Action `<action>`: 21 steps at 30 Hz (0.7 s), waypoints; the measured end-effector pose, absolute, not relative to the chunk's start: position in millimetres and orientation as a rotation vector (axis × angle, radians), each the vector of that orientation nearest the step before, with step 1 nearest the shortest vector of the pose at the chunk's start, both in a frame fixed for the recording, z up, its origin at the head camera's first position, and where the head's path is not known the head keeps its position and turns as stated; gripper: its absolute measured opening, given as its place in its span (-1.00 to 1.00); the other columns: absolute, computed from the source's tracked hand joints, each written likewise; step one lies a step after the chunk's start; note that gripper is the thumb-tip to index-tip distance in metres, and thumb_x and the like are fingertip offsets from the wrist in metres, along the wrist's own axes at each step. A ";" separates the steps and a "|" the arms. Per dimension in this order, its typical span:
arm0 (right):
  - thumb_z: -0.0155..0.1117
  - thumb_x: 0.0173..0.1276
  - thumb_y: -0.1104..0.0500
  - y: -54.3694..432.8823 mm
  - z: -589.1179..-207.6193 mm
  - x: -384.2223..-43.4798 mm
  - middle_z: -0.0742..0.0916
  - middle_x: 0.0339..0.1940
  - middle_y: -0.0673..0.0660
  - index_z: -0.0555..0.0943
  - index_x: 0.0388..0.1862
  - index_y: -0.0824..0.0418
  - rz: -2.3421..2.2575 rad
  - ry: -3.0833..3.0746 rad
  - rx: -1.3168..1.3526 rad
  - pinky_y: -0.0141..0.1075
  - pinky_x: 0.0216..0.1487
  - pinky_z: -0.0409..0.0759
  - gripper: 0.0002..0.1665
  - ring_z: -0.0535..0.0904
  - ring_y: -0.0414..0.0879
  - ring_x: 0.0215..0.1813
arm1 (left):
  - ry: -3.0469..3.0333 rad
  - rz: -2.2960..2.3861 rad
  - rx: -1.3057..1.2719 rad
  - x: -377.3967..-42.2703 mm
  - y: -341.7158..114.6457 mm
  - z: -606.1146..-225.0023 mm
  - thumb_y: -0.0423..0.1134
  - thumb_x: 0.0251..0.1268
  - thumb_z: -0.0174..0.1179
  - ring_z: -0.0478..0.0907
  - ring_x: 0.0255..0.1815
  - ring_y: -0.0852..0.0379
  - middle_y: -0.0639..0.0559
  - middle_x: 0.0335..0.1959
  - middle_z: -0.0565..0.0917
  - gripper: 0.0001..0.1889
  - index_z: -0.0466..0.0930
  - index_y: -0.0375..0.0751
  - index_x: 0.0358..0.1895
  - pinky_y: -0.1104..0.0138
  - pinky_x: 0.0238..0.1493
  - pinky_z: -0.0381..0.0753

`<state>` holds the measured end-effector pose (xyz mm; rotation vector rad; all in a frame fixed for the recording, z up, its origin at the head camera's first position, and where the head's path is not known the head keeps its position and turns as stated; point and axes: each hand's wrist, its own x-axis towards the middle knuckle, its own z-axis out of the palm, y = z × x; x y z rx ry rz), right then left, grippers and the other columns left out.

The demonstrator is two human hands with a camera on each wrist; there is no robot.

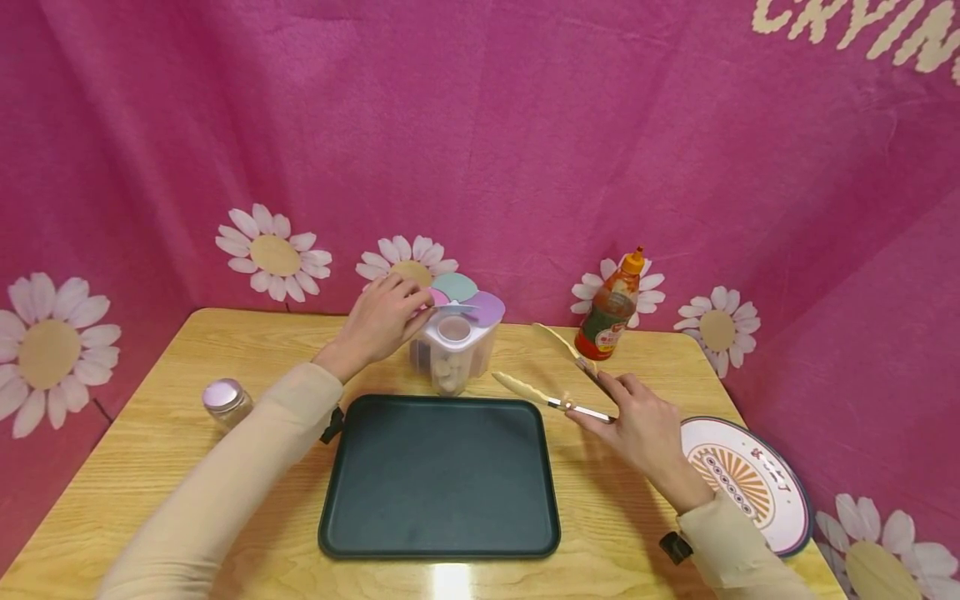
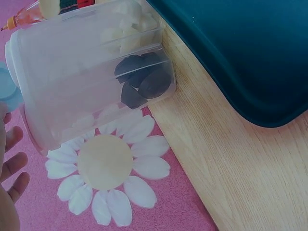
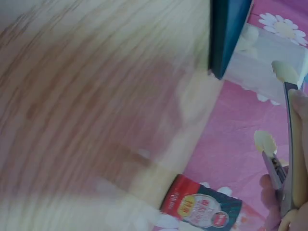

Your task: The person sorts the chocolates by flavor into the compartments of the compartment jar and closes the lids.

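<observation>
A clear container (image 1: 422, 357) with a pink, green, purple and light blue lid stands behind the tray. Its light blue lid flap (image 1: 459, 308) is raised, and a round opening shows below it. My left hand (image 1: 382, 321) pinches this flap at its edge. White pieces (image 1: 450, 371) lie in the front compartment; dark pieces (image 2: 144, 79) fill the bottom of another one. My right hand (image 1: 637, 421) grips tongs (image 1: 555, 403) with cream scalloped tips and metal arms. The tips are spread apart, right of the container, with nothing between them.
A dark green tray (image 1: 438, 483) lies on the wooden table at the front middle. A sauce bottle (image 1: 606, 321) with an orange cap stands behind the tongs. A patterned oval plate (image 1: 783, 500) sits at the right edge, a small lidded jar (image 1: 227, 400) at the left.
</observation>
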<state>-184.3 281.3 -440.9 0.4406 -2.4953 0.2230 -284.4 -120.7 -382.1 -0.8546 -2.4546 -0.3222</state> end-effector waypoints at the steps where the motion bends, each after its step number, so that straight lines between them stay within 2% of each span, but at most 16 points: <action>1: 0.62 -0.03 -0.44 281.7 -442.1 -185.2 0.77 -0.24 0.18 0.73 0.22 0.07 0.223 -2.516 0.420 -0.21 -0.61 0.44 -0.08 0.68 0.03 -0.45 | -2.461 -0.321 -0.852 -284.4 -120.8 -381.8 -0.14 0.45 0.36 0.58 0.00 -0.11 -0.11 -0.11 0.73 -0.83 0.71 -0.07 -0.03 0.02 0.10 0.63; 5: 0.64 -0.01 -0.40 284.2 -447.9 -190.4 0.77 -0.24 0.18 0.71 0.27 0.02 0.210 -2.592 0.349 -0.15 -0.59 0.47 -0.09 0.71 0.09 -0.40 | -2.475 -0.315 -0.844 -284.2 -120.7 -380.7 -0.13 0.44 0.36 0.58 0.01 -0.10 -0.11 -0.09 0.73 -0.82 0.72 -0.06 -0.01 0.03 0.12 0.64; 11: 0.63 0.02 -0.39 289.5 -461.3 -198.0 0.74 -0.23 0.25 0.72 0.23 0.12 0.193 -2.656 0.325 -0.09 -0.57 0.53 -0.09 0.71 0.17 -0.39 | -2.478 -0.311 -0.840 -284.1 -120.5 -381.9 -0.14 0.41 0.38 0.58 0.01 -0.11 -0.13 -0.07 0.74 -0.80 0.72 -0.08 0.01 0.02 0.12 0.67; 21: 0.58 0.08 -0.42 290.9 -472.1 -207.6 0.74 -0.20 0.28 0.70 0.24 0.15 0.186 -2.699 0.304 0.04 -0.45 0.66 -0.08 0.74 0.22 -0.29 | -2.485 -0.325 -0.836 -283.6 -121.2 -383.0 -0.14 0.39 0.40 0.58 0.02 -0.10 -0.13 -0.06 0.74 -0.78 0.73 -0.07 0.02 0.03 0.12 0.68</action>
